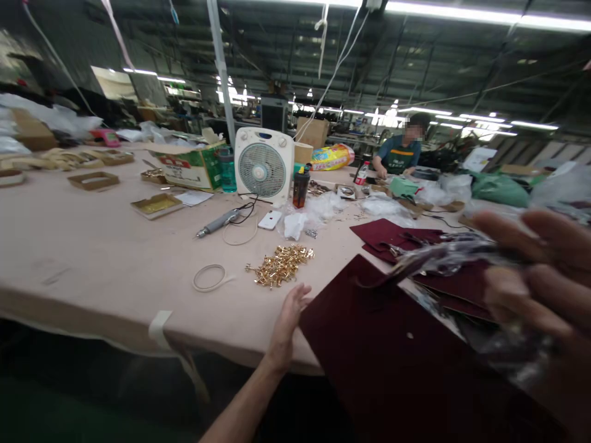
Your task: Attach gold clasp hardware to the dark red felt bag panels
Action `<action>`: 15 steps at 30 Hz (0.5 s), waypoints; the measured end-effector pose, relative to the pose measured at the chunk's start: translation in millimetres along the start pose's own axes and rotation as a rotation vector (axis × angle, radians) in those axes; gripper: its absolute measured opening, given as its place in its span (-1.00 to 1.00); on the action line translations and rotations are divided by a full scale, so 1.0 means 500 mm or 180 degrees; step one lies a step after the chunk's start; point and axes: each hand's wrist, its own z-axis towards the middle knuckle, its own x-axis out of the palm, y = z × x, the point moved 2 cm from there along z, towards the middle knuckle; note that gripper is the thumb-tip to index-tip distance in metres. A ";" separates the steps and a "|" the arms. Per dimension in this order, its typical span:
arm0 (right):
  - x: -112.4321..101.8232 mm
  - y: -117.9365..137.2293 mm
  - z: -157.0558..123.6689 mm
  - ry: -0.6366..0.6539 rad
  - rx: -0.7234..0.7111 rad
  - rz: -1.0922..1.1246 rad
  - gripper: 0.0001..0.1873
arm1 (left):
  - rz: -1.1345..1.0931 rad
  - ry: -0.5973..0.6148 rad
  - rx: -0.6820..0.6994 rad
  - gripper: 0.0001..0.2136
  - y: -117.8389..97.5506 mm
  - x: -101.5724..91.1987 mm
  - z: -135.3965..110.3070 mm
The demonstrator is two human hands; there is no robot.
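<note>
A dark maroon leather-like panel (369,344) with a small hole hangs tilted over the table's front edge. My left hand (289,317) is by its left edge, fingers stretched out, seemingly touching it. A maroon strap partly wrapped in clear plastic (443,252) runs from the panel's upper part. My right hand (530,283), smeared by motion, has its fingers curled around this strap. Behind lie more maroon pieces (383,232) with metal clasps and plastic wrap. A pile of gold-coloured metal fittings (281,264) lies beyond my left hand.
On the table (115,258) are a roll of tape (209,278), a grey electric screwdriver (217,223), a white phone (269,219), a box fan (263,166), a dark bottle (301,186) and a shallow cardboard tray (157,205). Another person (401,152) works across the table.
</note>
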 end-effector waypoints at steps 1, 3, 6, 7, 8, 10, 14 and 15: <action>0.033 -0.006 -0.001 0.0033 0.0183 0.0328 -0.54 | -0.0381 0.0115 -0.0171 -0.31 -0.005 -0.002 -0.004; 0.093 -0.045 0.006 0.0451 0.0374 0.0730 -0.52 | -0.0789 0.0413 -0.0525 -0.25 -0.019 -0.008 -0.018; 0.138 -0.155 0.022 0.1072 0.0497 0.0580 -0.46 | -0.0160 0.0687 -0.0835 -0.38 -0.042 -0.028 -0.047; 0.144 -0.196 0.025 0.1164 0.0523 0.0303 -0.46 | 0.0193 0.0709 -0.0817 -0.40 -0.047 -0.036 -0.056; 0.150 -0.235 0.027 0.1228 0.0502 -0.0045 -0.48 | 0.0542 0.0703 -0.0737 -0.42 -0.051 -0.043 -0.066; 0.163 -0.298 0.027 0.1290 0.0378 -0.0714 -0.56 | 0.1150 0.0603 -0.0452 -0.44 -0.050 -0.050 -0.084; 0.213 -0.356 0.019 0.1100 -0.0115 -0.1255 -0.61 | 0.1919 0.0128 -0.0110 -0.44 -0.018 -0.048 -0.117; 0.226 -0.360 0.015 0.1013 -0.0226 -0.1292 -0.61 | 0.2028 -0.0028 -0.0099 -0.43 -0.007 -0.048 -0.123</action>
